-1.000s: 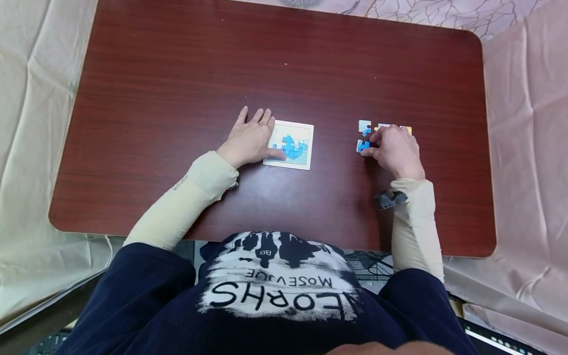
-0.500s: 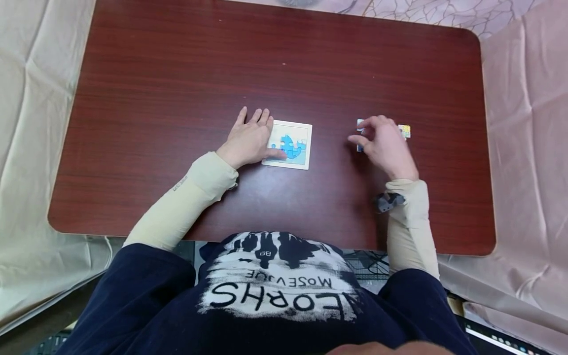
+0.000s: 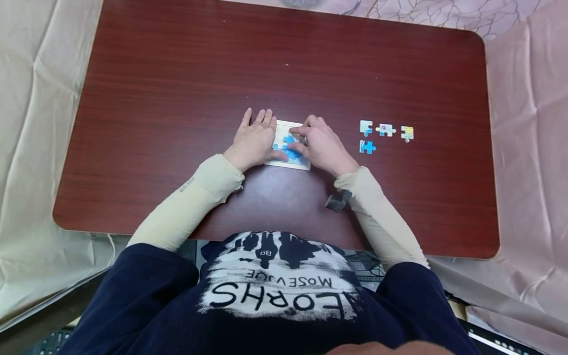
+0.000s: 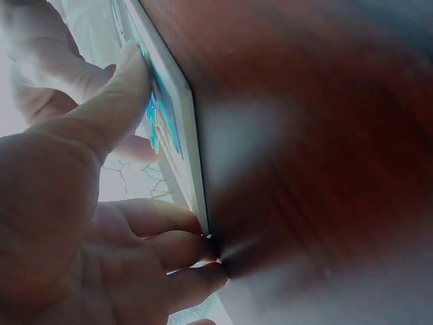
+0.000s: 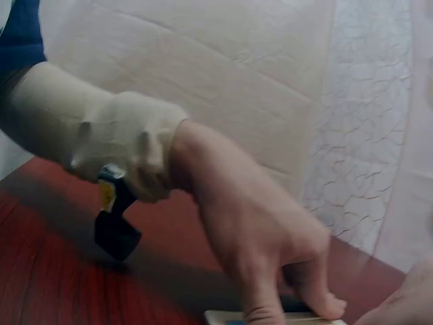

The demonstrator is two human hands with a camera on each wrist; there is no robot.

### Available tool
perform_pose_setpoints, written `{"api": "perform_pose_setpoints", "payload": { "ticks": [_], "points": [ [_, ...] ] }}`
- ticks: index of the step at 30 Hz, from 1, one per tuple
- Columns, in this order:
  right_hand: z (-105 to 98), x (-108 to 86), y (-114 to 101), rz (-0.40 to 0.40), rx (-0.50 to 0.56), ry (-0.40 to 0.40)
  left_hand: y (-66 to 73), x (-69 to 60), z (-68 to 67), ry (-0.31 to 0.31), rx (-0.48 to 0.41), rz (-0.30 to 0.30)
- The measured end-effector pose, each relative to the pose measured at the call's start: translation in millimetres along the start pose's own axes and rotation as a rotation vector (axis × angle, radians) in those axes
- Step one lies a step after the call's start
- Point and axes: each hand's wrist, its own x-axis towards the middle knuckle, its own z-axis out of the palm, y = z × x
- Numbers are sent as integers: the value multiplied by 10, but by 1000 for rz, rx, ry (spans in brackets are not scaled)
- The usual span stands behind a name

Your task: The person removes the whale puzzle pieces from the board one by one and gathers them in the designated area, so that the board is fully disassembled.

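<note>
A square puzzle tray [image 3: 284, 124] with a pale rim lies mid-table, with blue pieces fitted together inside. My left hand [image 3: 253, 141] rests flat along its left side, fingers spread and thumb across the lower left corner. Over the right half of the tray, my right hand [image 3: 327, 146] bends its thumb and forefinger down. In the left wrist view, a blue, pale-edged puzzle piece [image 4: 153, 125] shows at the right fingertips, slightly raised from the tray. The fingers hide most of that piece. The right wrist view shows only one edge of the tray [image 5: 220, 317].
Several loose pieces lie to the right: a blue-and-white piece [image 3: 366, 126], a piece with a pink mark [image 3: 386, 130], a yellow-patterned piece [image 3: 407, 132] and a blue piece [image 3: 367, 147]. The reddish-brown table [image 3: 177, 64] has pale cloth hanging at both sides.
My right hand has left the loose pieces and moved left onto the tray, uncovering the pieces it hid. The left hand has stayed on the tray.
</note>
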Motion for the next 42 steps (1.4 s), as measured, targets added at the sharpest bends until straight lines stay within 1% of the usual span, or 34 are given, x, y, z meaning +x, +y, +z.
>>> {"api": "perform_pose_setpoints", "payload": {
  "ticks": [5, 10, 13, 15, 20, 24, 28, 32, 38, 42],
  "points": [
    [44, 33, -30, 24, 15, -18, 13, 8, 11, -2, 5, -18],
    [53, 46, -25, 50, 39, -5, 35, 8, 24, 27, -2, -45],
    [46, 56, -5, 57, 70, 13, 62, 18, 20, 29, 1, -58],
    [42, 62, 14, 67, 109, 25, 85, 30, 11, 17, 0, -61],
    [46, 77, 63, 71, 247, 46, 137, 61, -4, -23, 11, -63],
    [46, 70, 75, 69, 324, 50, 164, 76, -18, -35, 10, -67],
    [42, 58, 72, 52, 363, 41, 172, 85, -35, -42, 8, -80],
    [53, 76, 73, 24, 377, 50, 173, 84, -56, -58, 2, -102],
    [88, 90, 46, 39, 393, 47, 187, 94, -58, -92, 0, -117],
    [110, 79, 12, 50, 434, 48, 192, 100, -54, -101, -1, -122]
  ]
}}
